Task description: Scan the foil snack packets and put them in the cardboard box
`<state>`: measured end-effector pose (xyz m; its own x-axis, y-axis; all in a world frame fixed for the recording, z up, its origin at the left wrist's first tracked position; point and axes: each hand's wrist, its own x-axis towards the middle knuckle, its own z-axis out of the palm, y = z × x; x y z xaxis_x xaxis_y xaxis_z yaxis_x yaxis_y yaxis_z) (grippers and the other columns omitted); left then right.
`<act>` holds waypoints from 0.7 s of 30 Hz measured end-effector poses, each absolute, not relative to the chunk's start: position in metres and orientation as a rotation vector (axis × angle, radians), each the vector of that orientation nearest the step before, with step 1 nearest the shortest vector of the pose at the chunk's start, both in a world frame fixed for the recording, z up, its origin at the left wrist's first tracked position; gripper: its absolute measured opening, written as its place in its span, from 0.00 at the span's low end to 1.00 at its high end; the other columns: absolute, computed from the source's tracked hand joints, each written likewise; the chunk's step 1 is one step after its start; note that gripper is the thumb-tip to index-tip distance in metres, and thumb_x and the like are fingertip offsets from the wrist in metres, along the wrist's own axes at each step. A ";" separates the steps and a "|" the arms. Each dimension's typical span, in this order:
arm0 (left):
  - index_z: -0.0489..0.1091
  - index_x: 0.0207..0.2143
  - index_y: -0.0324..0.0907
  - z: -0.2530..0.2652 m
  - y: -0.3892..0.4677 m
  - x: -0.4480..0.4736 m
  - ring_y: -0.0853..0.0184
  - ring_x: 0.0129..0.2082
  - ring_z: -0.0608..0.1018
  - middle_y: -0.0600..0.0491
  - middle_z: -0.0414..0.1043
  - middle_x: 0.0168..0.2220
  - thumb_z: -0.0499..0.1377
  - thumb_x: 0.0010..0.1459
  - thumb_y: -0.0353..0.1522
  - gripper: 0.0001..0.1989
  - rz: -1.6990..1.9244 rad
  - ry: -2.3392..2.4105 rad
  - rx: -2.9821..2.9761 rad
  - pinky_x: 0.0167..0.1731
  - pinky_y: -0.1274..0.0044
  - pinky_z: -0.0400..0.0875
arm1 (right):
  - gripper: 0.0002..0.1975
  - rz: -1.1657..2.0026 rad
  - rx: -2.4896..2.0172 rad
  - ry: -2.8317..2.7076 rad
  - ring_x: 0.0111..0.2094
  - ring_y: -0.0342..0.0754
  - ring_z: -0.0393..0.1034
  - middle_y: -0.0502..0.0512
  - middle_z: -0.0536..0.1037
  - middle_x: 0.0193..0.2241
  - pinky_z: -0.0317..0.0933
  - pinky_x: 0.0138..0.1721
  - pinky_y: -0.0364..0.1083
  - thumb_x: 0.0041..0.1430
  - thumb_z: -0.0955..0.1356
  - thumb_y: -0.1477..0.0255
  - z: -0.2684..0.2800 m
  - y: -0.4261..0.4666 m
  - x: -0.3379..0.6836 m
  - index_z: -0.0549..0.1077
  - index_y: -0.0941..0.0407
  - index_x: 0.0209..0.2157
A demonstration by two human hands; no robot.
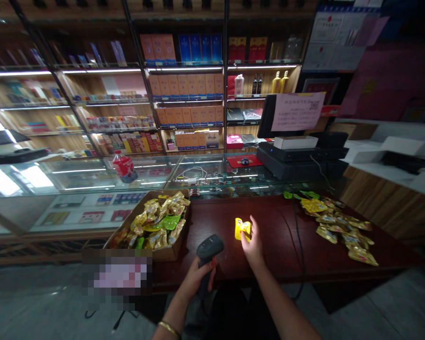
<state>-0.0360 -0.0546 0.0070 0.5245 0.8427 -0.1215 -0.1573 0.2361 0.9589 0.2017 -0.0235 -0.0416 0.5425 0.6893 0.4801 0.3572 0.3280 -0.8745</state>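
Note:
My left hand (pixel 197 276) is wrapped round the handle of a black barcode scanner (pixel 210 246), its head tilted up over the table's front part. To the right, my right hand (pixel 252 245) pinches a small yellow snack packet (pixel 241 228) above the dark red tabletop (pixel 212 208). A cardboard box (pixel 172 254) left of the scanner is filled with gold and green packets (pixel 163 213). On the right side of the table lies a loose pile of gold packets (pixel 345 226), with a few green ones at its back.
A black cable (pixel 299 236) runs across the table right of my right hand. Behind stands a glass display counter (pixel 156 165) with a red-labelled bottle (pixel 123 166), a mouse (pixel 245 161) and a monitor (pixel 267 118) bearing a paper sign. Stocked shelves line the back wall.

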 end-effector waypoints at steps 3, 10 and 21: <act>0.70 0.32 0.40 0.008 -0.055 -0.036 0.72 0.10 0.68 0.57 0.69 0.16 0.68 0.53 0.50 0.23 0.769 0.727 1.138 0.12 0.82 0.58 | 0.34 0.255 -1.295 -1.088 0.59 0.55 0.72 0.65 0.71 0.61 0.66 0.61 0.58 0.62 0.66 0.65 -0.042 -0.023 0.202 0.58 0.55 0.68; 0.70 0.33 0.39 0.012 -0.055 -0.034 0.73 0.10 0.66 0.57 0.67 0.13 0.68 0.52 0.51 0.24 0.783 0.686 1.159 0.13 0.82 0.55 | 0.33 0.250 -1.339 -1.120 0.60 0.55 0.71 0.65 0.71 0.63 0.66 0.61 0.57 0.61 0.66 0.66 -0.041 -0.025 0.200 0.60 0.55 0.66; 0.69 0.30 0.40 0.007 -0.053 -0.032 0.72 0.10 0.68 0.57 0.68 0.15 0.67 0.54 0.50 0.22 0.810 0.777 1.144 0.12 0.81 0.58 | 0.31 0.243 -1.395 -1.074 0.59 0.56 0.72 0.63 0.70 0.63 0.67 0.60 0.57 0.60 0.65 0.65 -0.037 -0.026 0.198 0.62 0.53 0.65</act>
<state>-0.0318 -0.0535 0.0068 0.4942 0.8621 -0.1122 -0.1481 0.2107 0.9663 0.1981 -0.0258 -0.0369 0.5377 0.7051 0.4623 0.4377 0.2352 -0.8678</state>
